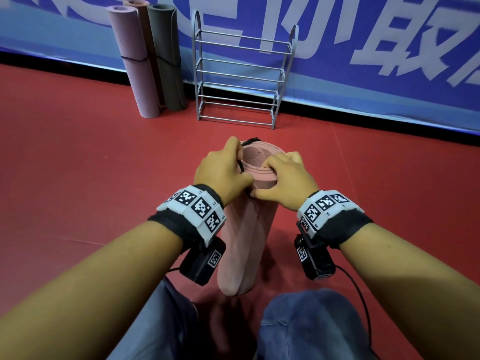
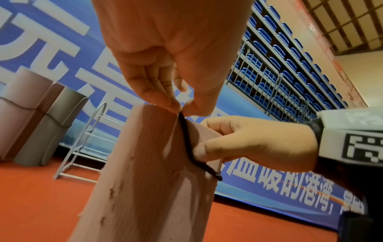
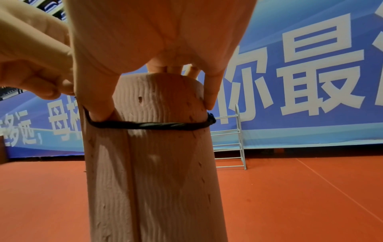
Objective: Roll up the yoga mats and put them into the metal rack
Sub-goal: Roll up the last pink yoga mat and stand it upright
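Observation:
A pink rolled yoga mat [image 1: 245,237] stands upright on the red floor between my knees. A black elastic band [image 3: 149,126] circles it just under the top end. My left hand [image 1: 240,162] pinches the band at the roll's left upper edge, with the fingertips [image 2: 176,106] closed on it. My right hand [image 1: 270,175] lies over the top end with its fingers curled on the spiral. Its thumb [image 3: 97,106] is hooked under the band. The grey metal rack [image 1: 239,74] stands empty against the blue banner, beyond the mat.
Three rolled mats [image 1: 135,66], pink, brown and grey-green, lean on the blue banner left of the rack, each bound with a dark band. Red floor [image 1: 78,165] spreads all round. Cables trail from the wrist cameras by my right knee.

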Demonstrator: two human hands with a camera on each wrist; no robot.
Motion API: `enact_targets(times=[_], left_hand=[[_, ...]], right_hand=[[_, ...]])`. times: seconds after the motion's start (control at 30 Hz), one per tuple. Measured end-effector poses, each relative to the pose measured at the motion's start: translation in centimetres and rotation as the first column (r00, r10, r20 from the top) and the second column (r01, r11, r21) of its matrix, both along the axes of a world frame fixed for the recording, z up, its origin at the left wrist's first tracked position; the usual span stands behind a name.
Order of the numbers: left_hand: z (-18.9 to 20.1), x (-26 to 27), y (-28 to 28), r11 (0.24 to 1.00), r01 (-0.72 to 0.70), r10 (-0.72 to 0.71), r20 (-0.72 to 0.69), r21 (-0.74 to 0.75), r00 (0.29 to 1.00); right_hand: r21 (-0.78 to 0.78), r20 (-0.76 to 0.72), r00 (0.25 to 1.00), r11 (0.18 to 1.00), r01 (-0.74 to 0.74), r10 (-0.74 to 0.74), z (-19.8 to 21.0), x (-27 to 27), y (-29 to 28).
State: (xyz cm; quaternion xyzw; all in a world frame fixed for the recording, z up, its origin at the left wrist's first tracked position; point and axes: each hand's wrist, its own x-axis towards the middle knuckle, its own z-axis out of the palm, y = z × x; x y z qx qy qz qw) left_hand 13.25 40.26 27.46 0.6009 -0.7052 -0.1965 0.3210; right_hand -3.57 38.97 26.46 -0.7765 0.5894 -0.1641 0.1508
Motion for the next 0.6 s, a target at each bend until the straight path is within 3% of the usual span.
enact_targets(times=[0.13, 0.27, 0.47, 0.6], left_hand=[[-0.3, 1.7, 0.3, 0.997, -0.079, 0.078, 0.064, 0.004, 0.995], [-2.1, 3.7, -0.6, 0.961, -0.201, 0.205, -0.005, 0.189, 0.979], [-3.5, 4.1, -2.6, 0.923, -0.223, 0.205, 0.091, 0.314, 0.975], [-2.4, 3.6, -4.0, 0.935, -0.227, 0.248, -0.045, 0.273, 0.968]], right_hand=[[-0.009, -0.011, 1.0, 1.0, 0.02, -0.02, 0.2, -0.5, 0.1], [-0.002, -0.001, 1.0, 1.0, 0.008, -0.008, 0.1, -1.3, 0.5], [-0.04, 0.028, 0.998, 0.997, -0.059, 0.06, -0.2, -1.5, 1.2], [-0.029, 0.033, 0.997, 0.997, -0.069, 0.07, 0.0, -2.1, 0.9]])
